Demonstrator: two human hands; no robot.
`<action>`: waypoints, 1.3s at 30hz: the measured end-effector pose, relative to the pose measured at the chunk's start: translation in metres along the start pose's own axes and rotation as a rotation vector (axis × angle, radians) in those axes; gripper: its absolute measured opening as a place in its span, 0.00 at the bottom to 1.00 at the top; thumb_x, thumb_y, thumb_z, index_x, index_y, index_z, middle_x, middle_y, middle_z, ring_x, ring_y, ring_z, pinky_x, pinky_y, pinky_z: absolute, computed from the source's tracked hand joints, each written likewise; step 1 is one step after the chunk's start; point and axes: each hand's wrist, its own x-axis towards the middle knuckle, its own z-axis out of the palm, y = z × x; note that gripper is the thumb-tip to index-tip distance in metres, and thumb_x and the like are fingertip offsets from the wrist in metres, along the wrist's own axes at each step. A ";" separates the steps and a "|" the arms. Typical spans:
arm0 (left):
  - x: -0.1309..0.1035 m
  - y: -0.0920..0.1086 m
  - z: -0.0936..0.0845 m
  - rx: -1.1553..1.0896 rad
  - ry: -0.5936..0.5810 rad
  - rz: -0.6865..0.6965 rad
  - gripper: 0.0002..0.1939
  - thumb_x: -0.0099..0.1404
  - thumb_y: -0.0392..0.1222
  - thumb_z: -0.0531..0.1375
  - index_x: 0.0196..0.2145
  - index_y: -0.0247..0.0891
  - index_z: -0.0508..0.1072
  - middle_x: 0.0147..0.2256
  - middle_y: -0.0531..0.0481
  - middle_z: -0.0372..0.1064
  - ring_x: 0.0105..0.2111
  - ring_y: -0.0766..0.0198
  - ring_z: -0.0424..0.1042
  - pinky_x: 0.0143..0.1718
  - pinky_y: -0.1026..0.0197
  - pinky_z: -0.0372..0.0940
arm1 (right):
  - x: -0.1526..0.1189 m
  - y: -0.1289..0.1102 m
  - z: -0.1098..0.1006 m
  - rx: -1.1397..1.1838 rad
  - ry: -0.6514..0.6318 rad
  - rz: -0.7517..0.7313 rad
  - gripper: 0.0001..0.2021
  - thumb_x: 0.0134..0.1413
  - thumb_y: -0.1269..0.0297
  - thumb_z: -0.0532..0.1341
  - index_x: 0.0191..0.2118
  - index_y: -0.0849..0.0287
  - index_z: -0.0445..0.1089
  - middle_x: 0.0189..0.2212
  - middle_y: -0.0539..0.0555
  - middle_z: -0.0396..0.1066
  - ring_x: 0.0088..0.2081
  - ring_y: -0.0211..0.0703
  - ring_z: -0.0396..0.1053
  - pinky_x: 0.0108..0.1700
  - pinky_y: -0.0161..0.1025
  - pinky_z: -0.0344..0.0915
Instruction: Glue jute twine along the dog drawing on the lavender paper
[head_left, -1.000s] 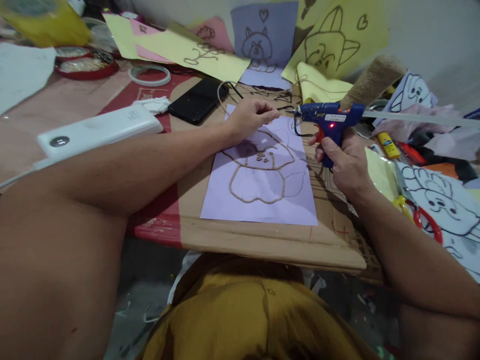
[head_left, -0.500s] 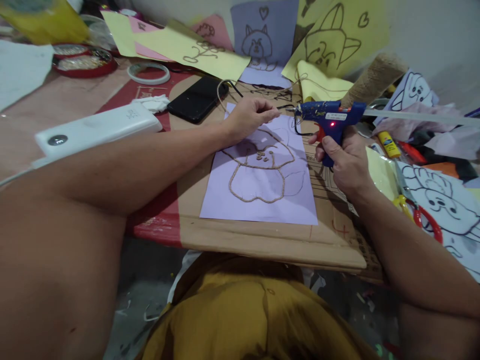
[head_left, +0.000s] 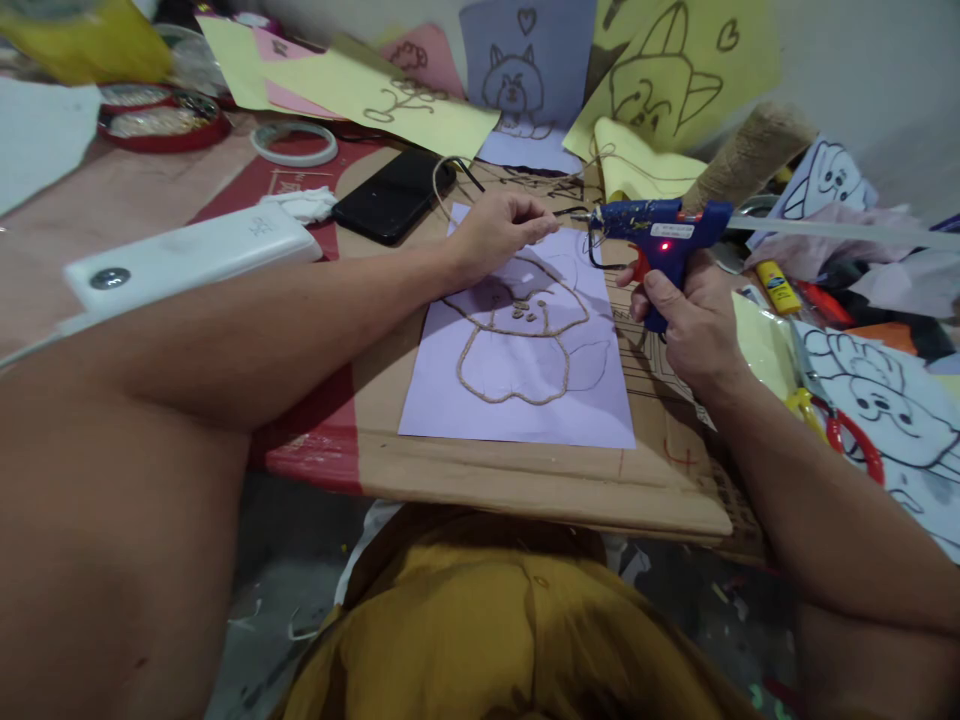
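My right hand is wrapped round the handle of a blue hot glue gun with a lit red light and a long glue stick out of its back. The gun's nozzle points left at the fingertips of my left hand, which are pinched together on a strand of twine looping up behind the wrist. Below both lies a purple sheet with a pencilled animal; twine outlines its body and part of its head, and small twine pieces mark the face. My left hand hides the top of the drawing.
A black phone and a white power bank lie left of the sheet. A twine spool stands behind the gun. Scissors, a glue stick tube and printed drawings crowd the right. Twine pictures lean on the wall.
Both hands, the glue gun and the twine stay nearly in place. The view has shifted very slightly.
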 end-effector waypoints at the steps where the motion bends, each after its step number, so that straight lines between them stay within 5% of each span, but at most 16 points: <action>1: 0.000 0.000 0.000 -0.005 0.001 0.000 0.09 0.70 0.36 0.61 0.29 0.38 0.70 0.22 0.56 0.57 0.23 0.71 0.51 0.28 0.59 0.46 | 0.000 -0.001 0.000 -0.001 0.002 0.009 0.14 0.62 0.48 0.66 0.44 0.49 0.67 0.36 0.50 0.74 0.26 0.36 0.65 0.27 0.40 0.65; 9: -0.003 0.006 0.001 0.055 0.009 -0.094 0.07 0.72 0.39 0.61 0.34 0.37 0.71 0.22 0.56 0.57 0.24 0.71 0.51 0.26 0.59 0.44 | -0.001 -0.001 0.001 -0.005 0.018 0.025 0.15 0.61 0.46 0.66 0.44 0.49 0.67 0.37 0.50 0.75 0.26 0.37 0.65 0.28 0.40 0.66; 20: 0.000 0.000 0.000 -0.012 0.005 0.001 0.09 0.69 0.37 0.61 0.30 0.37 0.71 0.21 0.56 0.58 0.24 0.71 0.53 0.28 0.59 0.45 | 0.000 0.002 -0.001 -0.019 0.001 0.017 0.16 0.61 0.45 0.66 0.45 0.48 0.67 0.37 0.50 0.74 0.27 0.38 0.67 0.29 0.42 0.67; 39: -0.004 0.008 0.000 0.031 -0.009 -0.063 0.08 0.70 0.38 0.60 0.31 0.38 0.71 0.22 0.56 0.57 0.24 0.70 0.51 0.26 0.58 0.44 | -0.002 -0.004 0.001 -0.002 0.008 0.055 0.14 0.61 0.48 0.66 0.45 0.49 0.66 0.36 0.49 0.74 0.27 0.37 0.65 0.28 0.40 0.67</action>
